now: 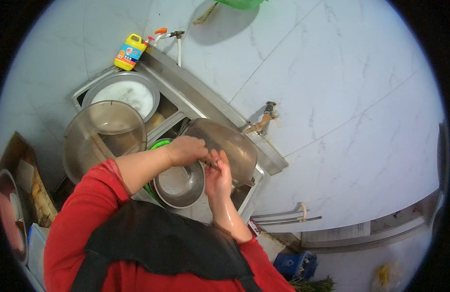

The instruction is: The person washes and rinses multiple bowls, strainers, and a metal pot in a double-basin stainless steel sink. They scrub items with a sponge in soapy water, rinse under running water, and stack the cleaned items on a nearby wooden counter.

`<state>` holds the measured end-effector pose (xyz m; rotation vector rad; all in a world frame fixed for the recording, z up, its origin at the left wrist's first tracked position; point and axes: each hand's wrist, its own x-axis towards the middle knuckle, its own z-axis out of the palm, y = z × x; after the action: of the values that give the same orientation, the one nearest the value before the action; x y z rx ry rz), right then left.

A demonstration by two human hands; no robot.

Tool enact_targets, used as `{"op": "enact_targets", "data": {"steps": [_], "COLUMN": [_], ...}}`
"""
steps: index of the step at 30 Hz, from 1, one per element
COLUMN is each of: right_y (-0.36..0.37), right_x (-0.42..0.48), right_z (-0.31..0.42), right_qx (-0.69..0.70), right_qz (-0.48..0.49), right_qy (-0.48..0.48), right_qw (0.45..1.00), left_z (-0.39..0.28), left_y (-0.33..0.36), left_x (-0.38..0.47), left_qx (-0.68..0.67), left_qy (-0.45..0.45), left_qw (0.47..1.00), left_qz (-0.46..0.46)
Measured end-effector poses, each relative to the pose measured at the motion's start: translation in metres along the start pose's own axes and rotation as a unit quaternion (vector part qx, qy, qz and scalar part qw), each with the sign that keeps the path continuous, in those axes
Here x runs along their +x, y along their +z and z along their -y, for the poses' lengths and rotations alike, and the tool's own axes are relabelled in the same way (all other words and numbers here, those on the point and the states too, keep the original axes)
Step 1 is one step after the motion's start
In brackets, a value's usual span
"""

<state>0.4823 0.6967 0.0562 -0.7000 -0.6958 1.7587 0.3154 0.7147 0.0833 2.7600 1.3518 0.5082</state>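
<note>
My left hand [188, 149] is curled, its fingertips against the fingers and palm of my right hand [218, 179]. My right hand is wet, with its fingers stretched upward. Blur hides whether anything small lies between them. Just below, a metal bowl [195, 186] with a perforated-looking base sits over a bright green rim [148, 189]. Behind my hands a large translucent brownish basin [232, 146] leans on its side in the sink. A second translucent basin [79, 146] rests to the left of my left forearm.
Sudsy white liquid fills a metal basin [157, 96] in the far stainless-steel sink compartment. A yellow detergent bottle [130, 53] stands on the corner. Taps [261, 124] project from the wall at right and from the back [168, 35]. A towel rail [287, 220] is on the wall.
</note>
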Motion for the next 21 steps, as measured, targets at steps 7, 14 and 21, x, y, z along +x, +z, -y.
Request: {"op": "enact_targets", "data": {"steps": [7,14,21], "right_y": [-0.060,-0.165,-0.203], "right_x": [-0.043,-0.074,-0.075], "right_z": [0.041,0.022,-0.033], "right_qx": [-0.015,-0.675,-0.359], "right_qz": [0.266,-0.112,-0.124], "right_qy": [0.060,0.192,0.078], "right_qw": [0.962,0.703,0.922], "left_z": [-0.019,-0.002,0.029], "left_y": [-0.035,-0.036,0.001], "left_x": [0.013,-0.015,-0.049], "left_qx": [0.011,-0.213,-0.335], "left_qy": [0.102,-0.217,-0.400], "left_qw": [0.974,0.936,0.844], "left_qz": [-0.200,-0.175,-0.125]}}
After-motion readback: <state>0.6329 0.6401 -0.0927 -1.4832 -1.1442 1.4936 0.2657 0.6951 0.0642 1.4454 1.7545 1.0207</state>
